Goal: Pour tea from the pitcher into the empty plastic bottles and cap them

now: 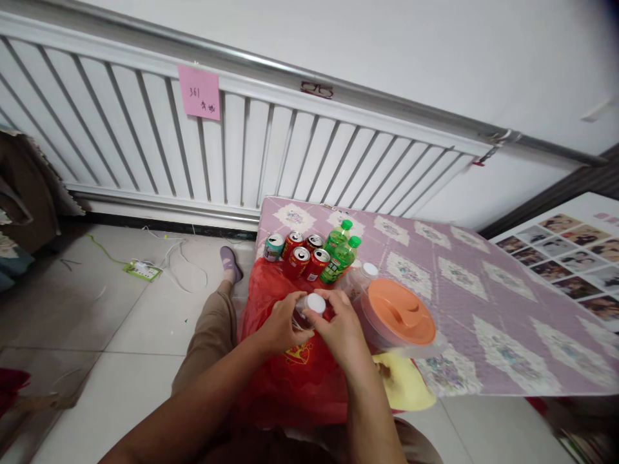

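Note:
Between my hands is a clear plastic bottle with a white cap. My left hand is wrapped round the bottle's side. The fingers of my right hand are closed on the white cap. Under both hands spreads a red plastic bag with a yellow print. Just beyond stand several red drink cans, a teal can and two green bottles. To the right, a second clear bottle with a white cap stands beside a container with an orange lid.
A purple floral cloth covers the table. A yellow piece lies at its front edge. Behind runs a white radiator with a pink note. On the floor at left is a green power strip with cables.

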The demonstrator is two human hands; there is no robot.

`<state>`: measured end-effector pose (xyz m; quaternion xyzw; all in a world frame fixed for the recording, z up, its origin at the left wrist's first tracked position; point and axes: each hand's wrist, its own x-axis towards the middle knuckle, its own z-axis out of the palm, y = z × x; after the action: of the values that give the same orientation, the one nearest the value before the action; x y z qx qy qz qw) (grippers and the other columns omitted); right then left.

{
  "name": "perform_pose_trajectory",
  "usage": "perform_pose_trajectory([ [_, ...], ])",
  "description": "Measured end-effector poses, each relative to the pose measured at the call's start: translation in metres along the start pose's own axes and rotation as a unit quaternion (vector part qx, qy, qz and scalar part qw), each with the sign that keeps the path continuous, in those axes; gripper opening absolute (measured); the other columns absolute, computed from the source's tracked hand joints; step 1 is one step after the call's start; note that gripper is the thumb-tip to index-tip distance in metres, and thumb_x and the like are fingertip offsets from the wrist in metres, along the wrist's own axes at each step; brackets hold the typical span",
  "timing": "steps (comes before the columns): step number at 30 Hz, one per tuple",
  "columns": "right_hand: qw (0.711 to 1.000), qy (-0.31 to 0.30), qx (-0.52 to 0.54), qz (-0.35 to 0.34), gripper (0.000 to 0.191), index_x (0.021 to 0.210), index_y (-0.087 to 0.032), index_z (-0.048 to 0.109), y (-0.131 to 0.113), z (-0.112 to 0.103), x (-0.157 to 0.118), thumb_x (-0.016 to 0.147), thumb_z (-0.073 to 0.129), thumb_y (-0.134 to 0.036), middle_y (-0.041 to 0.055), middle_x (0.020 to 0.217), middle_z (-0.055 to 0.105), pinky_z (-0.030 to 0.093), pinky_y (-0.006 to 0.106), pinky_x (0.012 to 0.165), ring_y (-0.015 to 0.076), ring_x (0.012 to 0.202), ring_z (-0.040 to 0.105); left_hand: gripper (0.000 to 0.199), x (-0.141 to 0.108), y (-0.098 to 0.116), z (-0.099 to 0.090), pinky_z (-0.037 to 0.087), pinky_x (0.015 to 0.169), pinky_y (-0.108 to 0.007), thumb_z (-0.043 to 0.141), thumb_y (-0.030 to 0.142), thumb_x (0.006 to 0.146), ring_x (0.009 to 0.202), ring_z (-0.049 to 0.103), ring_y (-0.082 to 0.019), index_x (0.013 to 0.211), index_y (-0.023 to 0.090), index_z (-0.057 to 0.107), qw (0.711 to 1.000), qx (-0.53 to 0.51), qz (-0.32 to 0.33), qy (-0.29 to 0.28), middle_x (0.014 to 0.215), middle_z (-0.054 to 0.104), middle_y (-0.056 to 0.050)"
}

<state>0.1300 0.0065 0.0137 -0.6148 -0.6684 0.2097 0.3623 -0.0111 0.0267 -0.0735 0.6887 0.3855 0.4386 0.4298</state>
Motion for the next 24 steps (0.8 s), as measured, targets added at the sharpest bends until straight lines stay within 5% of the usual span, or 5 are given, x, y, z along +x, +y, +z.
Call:
perform_pose_trajectory([
  [10,0.987,0.1,-0.019,0.122,0.041,0.091,-0.02,0.057,-0.007,0.023,-0.004,0.063,0.074,-0.045,0.0088,0.097,0.064,0.047,0.048,0.091,0.0324,0.101,0.06,0.076,-0.001,-0.006,0.002,0.049,0.101,-0.046,0.075,0.013,0.064,0.116,0.061,-0.03,0.133,0.02,0.047,1.0,0.015,0.001,0.008,0.131,0.06,-0.012],
  [16,0.987,0.059,0.095,0.115,0.082,0.143,-0.019,0.042,-0.004,0.022,-0.014,0.068,0.07,-0.038,0.0138,0.134,0.057,0.043,0.05,0.105,0.0309,0.123,0.055,0.076,-0.002,-0.01,0.003,0.048,0.102,-0.048,0.072,0.012,0.064,0.117,0.06,-0.03,0.134,0.02,0.044,0.999,0.028,0.016,0.01,0.132,0.059,-0.014],
  [19,0.986,0.024,0.144,0.074,0.067,0.142,-0.022,0.046,0.004,0.018,-0.018,0.078,0.061,-0.039,0.0121,0.142,0.053,0.04,0.047,0.11,0.0271,0.131,0.051,0.073,-0.002,-0.01,0.003,0.049,0.101,-0.046,0.072,0.014,0.067,0.115,0.061,-0.028,0.133,0.019,0.043,0.999,0.029,0.016,0.008,0.131,0.059,-0.013],
  [24,0.987,0.042,0.142,0.067,0.046,0.118,-0.021,0.063,0.01,0.017,-0.015,0.076,0.063,-0.038,0.0112,0.127,0.064,0.042,0.046,0.107,0.0274,0.121,0.058,0.072,-0.002,-0.006,0.003,0.049,0.1,-0.045,0.071,0.015,0.068,0.113,0.062,-0.027,0.133,0.02,0.041,0.999,0.035,-0.004,0.001,0.13,0.059,-0.013],
])
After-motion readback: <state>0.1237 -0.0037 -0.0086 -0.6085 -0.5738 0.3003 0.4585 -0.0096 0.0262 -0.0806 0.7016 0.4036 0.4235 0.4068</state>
